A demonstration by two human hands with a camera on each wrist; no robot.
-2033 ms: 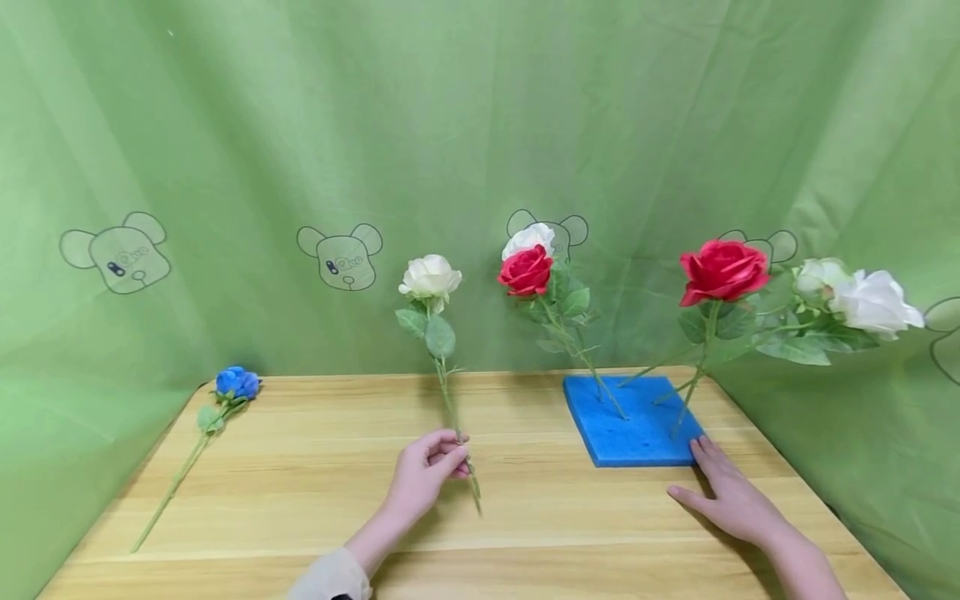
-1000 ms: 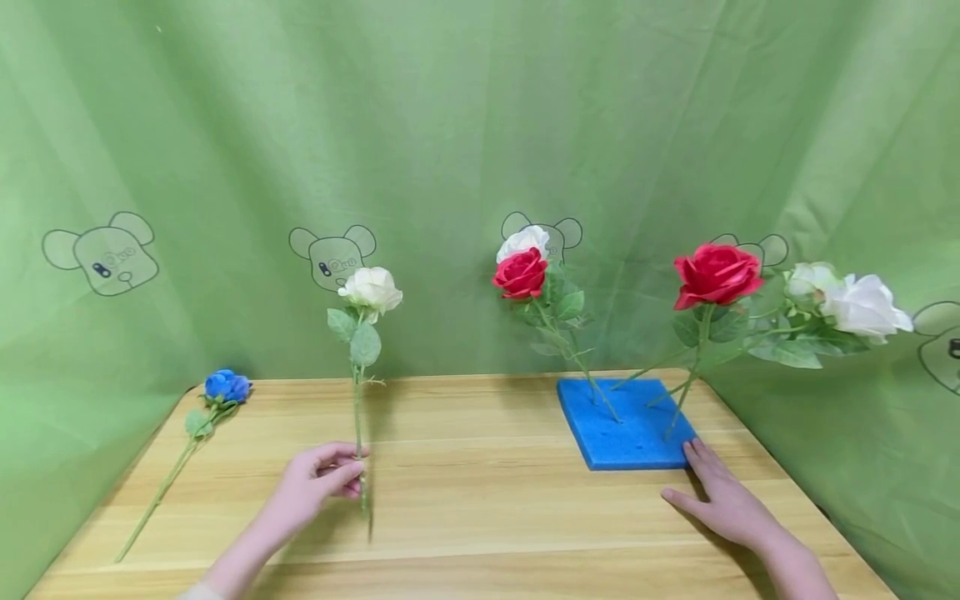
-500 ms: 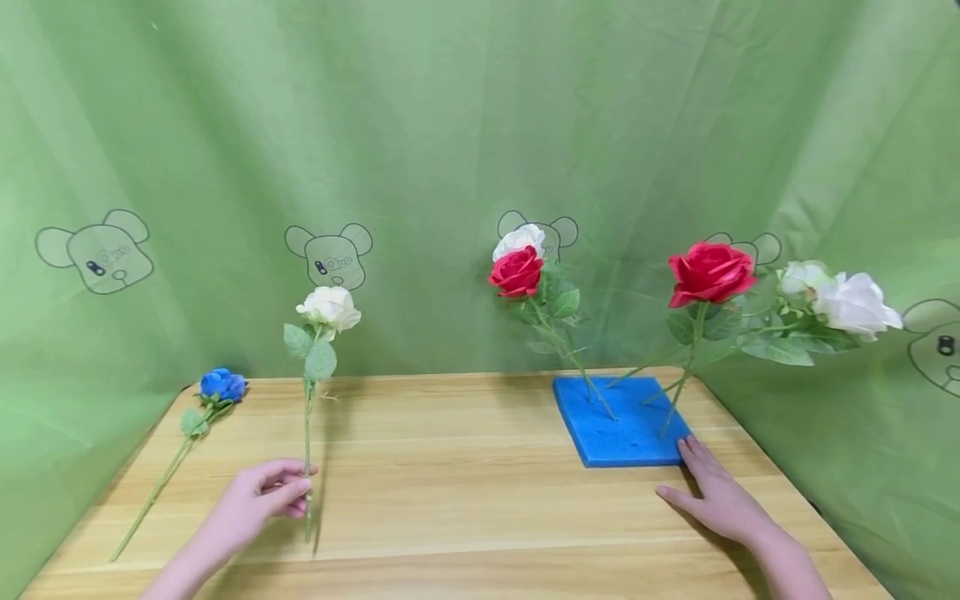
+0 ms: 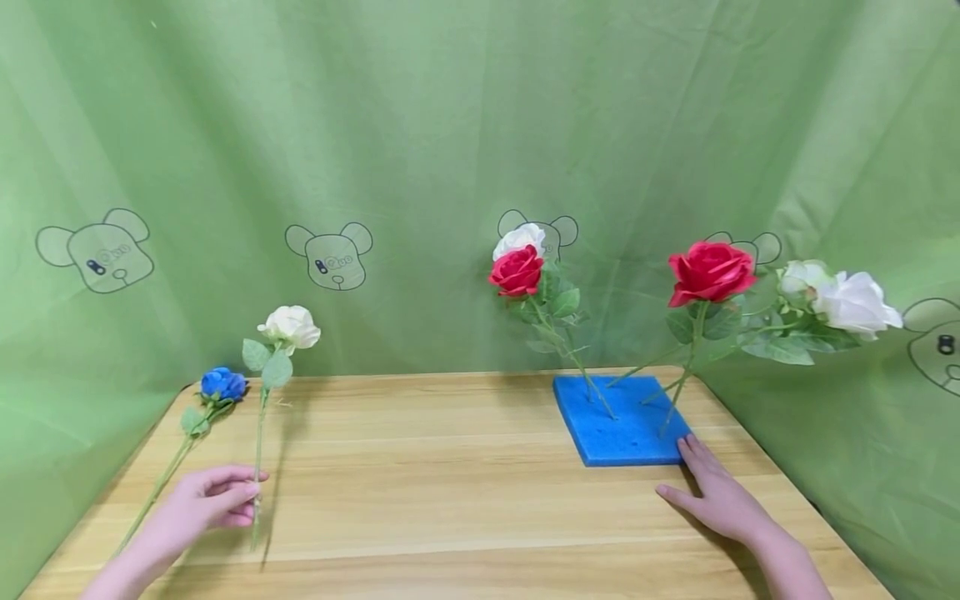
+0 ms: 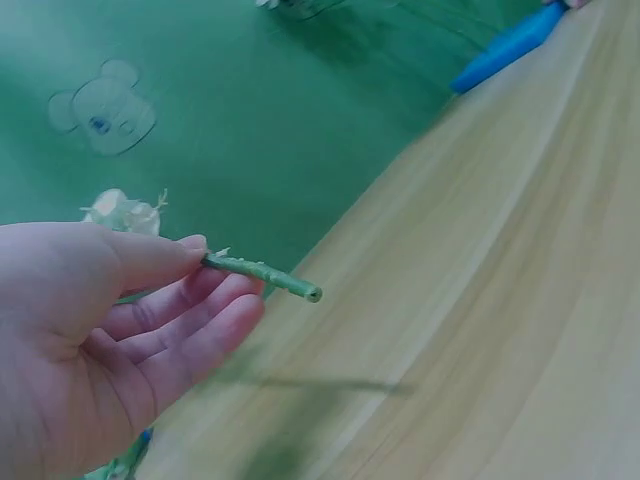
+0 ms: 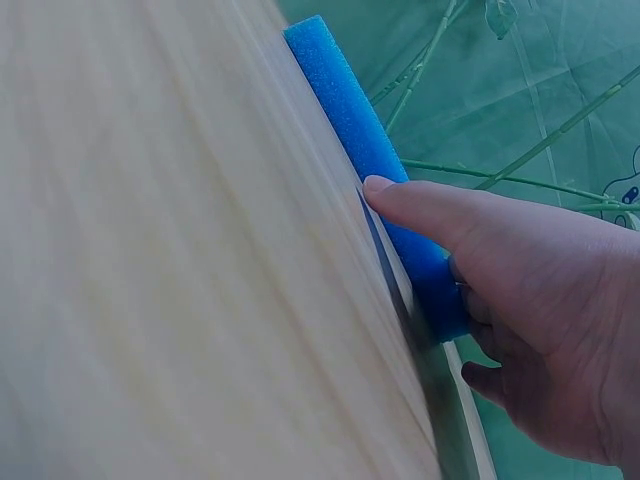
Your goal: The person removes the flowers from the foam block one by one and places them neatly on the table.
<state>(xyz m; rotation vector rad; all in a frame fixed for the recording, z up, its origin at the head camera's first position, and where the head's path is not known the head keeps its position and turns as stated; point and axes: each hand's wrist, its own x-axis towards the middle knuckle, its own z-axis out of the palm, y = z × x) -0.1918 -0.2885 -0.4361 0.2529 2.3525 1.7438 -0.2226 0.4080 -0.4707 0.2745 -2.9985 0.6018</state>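
Note:
My left hand [image 4: 206, 504] pinches the lower stem of a white artificial rose [image 4: 291, 327] between thumb and fingers, at the left of the table. The bloom points up and the stem's cut end [image 5: 313, 293] sticks out past the fingertips in the left wrist view. Just left of this hand a blue rose [image 4: 223, 384] lies on the table, its stem partly behind the wrist. My right hand [image 4: 723, 500] has its fingers extended, fingertips at the near right corner of a blue foam block [image 4: 637, 446]; its thumb is spread apart.
Red roses [image 4: 517, 271] and white roses [image 4: 857, 304] stand tilted in the foam block, some leaning out over the right side. Green curtains [image 4: 420, 167] with bear-face drawings enclose the wooden table [image 4: 450, 517] at the back and sides.
My left hand has carried the white rose leftward and lower, from the table's middle to beside the blue rose. The right hand has stayed at the foam block.

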